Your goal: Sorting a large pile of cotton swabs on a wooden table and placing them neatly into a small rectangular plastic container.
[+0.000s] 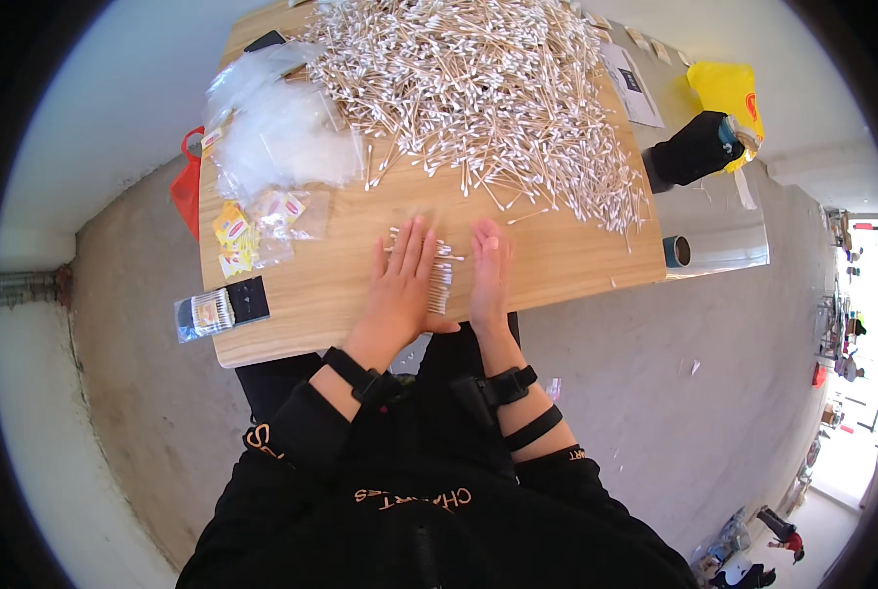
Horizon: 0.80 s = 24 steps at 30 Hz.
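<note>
A small row of cotton swabs (440, 292) lies side by side near the front edge of the wooden table (311, 319). My left hand (400, 285) rests flat over its left part, fingers stretched out and thumb pointing right, hiding some of the swabs. Just right of the row, my right hand (490, 280) stands on its edge with straight fingers, palm toward the swabs, gripping nothing. A big loose pile of cotton swabs (478, 93) covers the far part of the tabletop.
Clear plastic bags (287, 142) and yellow labels (233, 240) lie at the left. A packet of swabs (211, 311) overhangs the left edge beside a black flat object (249, 299). At the right, a side table holds a black cylindrical object (692, 152) and a yellow bag (726, 88).
</note>
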Each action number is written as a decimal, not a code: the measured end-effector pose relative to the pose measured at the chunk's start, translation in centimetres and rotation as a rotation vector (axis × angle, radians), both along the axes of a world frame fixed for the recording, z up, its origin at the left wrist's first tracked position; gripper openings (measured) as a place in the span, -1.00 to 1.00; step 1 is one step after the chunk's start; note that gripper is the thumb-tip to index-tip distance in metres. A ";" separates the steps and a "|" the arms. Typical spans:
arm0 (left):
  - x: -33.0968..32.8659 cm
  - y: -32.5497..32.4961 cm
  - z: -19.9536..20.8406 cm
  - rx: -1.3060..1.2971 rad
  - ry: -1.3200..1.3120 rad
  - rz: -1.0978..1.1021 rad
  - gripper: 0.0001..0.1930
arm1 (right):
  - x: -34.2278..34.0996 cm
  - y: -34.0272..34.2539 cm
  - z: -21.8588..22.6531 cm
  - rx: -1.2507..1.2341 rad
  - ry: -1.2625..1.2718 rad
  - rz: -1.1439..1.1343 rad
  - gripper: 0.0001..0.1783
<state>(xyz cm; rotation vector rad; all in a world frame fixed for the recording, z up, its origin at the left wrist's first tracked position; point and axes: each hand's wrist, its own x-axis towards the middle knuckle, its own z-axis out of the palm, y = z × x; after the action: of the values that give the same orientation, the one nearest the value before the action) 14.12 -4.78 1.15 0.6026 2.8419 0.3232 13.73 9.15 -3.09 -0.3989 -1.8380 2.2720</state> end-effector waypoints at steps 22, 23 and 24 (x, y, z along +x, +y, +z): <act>-1.4 -3.5 -0.2 -0.085 0.021 0.221 0.50 | -0.6 -2.3 -2.0 -0.151 0.120 0.141 -0.30; -1.5 -3.4 -0.1 -0.076 0.013 0.202 0.50 | -0.7 -2.1 -2.2 -0.150 0.129 0.134 -0.30; -1.4 -3.2 -0.2 -0.077 0.013 0.206 0.50 | -0.7 -2.2 -2.2 -0.151 0.129 0.138 -0.30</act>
<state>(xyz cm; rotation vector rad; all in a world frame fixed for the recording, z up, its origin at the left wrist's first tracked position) 12.67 -8.02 0.91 0.2992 2.9186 0.2430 13.02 6.90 -5.30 -0.1463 -1.6864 2.4732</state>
